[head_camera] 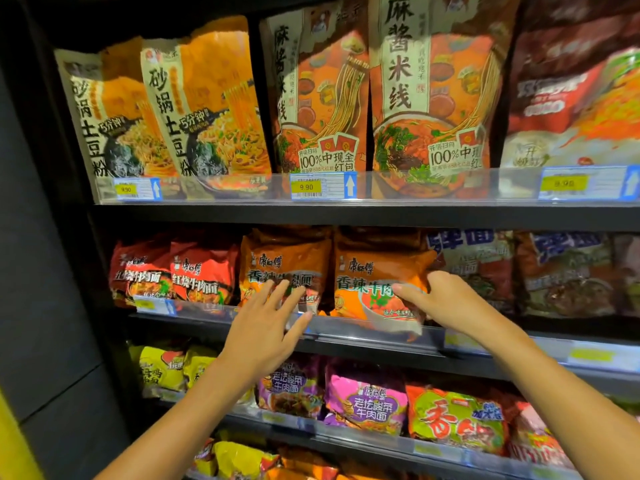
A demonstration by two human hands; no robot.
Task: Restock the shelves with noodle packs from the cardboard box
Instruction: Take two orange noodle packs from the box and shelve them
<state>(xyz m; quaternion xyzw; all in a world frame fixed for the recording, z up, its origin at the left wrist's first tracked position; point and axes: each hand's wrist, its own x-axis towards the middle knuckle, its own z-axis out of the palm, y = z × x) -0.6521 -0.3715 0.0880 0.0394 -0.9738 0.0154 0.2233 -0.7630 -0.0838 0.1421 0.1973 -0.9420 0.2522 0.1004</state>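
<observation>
My right hand (446,299) grips the orange noodle pack (377,289) by its edge, seating it on the middle shelf (381,336). My left hand (273,327), fingers spread, presses the neighbouring orange pack (284,268). Next, I'd judge: push it behind the rail. Box out of view.

Blurred dark-red packs (575,95) cut off at right edge; price tags (562,183) unreadable.

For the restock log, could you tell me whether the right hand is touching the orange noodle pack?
Touching: the head view shows the right hand lying on the orange noodle pack, thumb across its front.
</observation>
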